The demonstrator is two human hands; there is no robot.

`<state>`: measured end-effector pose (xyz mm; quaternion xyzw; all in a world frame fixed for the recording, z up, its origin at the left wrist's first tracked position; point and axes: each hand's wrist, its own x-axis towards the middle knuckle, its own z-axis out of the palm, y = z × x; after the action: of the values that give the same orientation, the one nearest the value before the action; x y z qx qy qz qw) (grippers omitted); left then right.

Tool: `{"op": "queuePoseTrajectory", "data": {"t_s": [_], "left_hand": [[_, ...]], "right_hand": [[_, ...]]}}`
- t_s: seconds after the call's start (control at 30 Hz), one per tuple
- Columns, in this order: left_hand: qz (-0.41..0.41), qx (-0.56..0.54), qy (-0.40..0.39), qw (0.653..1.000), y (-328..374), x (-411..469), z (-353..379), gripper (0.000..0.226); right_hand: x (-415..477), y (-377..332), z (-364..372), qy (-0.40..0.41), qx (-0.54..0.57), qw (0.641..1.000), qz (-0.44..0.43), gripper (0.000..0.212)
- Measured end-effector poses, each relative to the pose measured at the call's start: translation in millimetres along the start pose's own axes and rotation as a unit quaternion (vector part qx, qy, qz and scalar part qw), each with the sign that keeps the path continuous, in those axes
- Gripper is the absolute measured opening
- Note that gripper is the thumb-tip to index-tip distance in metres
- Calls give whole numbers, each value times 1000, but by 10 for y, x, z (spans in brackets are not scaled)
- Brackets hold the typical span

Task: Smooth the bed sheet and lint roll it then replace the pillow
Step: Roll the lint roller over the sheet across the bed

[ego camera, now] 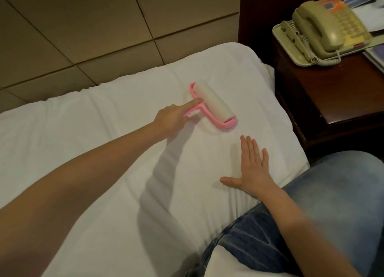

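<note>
Head view: the left grip (172, 119) is curled round the pink handle of the lint roller (209, 103), forefinger straight along it. The roller rests on the bed sheet (104, 141) just beyond the knuckles, arm outstretched. The right grip (251, 170) lies flat, fingers spread, on the sheet nearby.

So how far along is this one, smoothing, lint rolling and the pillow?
Done, it seems: the bed sheet lies mostly flat, with faint creases near the front edge. In hand: the left hand grips the pink lint roller, its roll on the sheet, while the right hand rests flat beside it. Left: no pillow lies on the sheet in view, so replacing it is not yet done.
</note>
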<state>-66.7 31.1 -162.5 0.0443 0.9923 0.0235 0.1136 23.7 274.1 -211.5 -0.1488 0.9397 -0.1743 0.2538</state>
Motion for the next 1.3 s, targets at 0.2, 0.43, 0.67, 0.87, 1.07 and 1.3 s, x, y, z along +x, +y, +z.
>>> {"op": "queuePoseTrajectory", "data": {"t_s": [0.2,0.43,0.67,0.87,1.07,1.3], "left_hand": [[-47,18,-64,997,-859,-1043,8,69],[-107,123,-161,973,-1247,-1476,-621,68],[-117,-32,11,993,-462,-417,-251,66],[-174,-86,4,981,-679,-1266,216,69],[-327,-79,-49,940,-917,-3404,663,75],[-348,-58,-56,934,-732,-3017,420,82]], "right_hand": [[64,-114,28,6,-20,1000,-23,125],[55,-116,69,18,-6,999,-40,108],[68,-19,169,28,-25,997,-63,109],[130,-54,227,24,-61,994,-82,104],[200,-398,476,29,-149,964,-220,98],[233,-829,756,39,-177,952,-247,87]]}}
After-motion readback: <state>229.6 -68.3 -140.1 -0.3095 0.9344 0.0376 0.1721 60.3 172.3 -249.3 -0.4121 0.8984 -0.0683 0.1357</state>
